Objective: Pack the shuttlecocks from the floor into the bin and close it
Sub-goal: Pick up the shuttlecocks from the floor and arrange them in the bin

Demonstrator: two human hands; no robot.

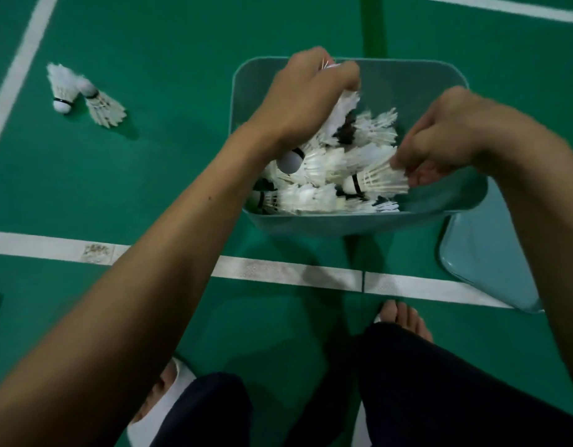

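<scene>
Bin (pixel 407 64) holds a pile (pixel 314 188) of shuttlecocks, left hand (pixel 307 98) curled round one shuttle (pixel 341 112), right hand (pixel 446 130) pinching a second shuttle (pixel 372 182) by its feathers, two strays (pixel 99 106) on the floor (pixel 182 91).

The bin (pixel 353 224) stood on the floor (pixel 169 162) just beyond a court line (pixel 278 272), with a heap of shuttlecocks (pixel 320 185) inside it. Two more shuttlecocks (pixel 82 93) lay touching on the floor well to its left, and the lid (pixel 485 262) lay beside its near right corner, across the line.
</scene>
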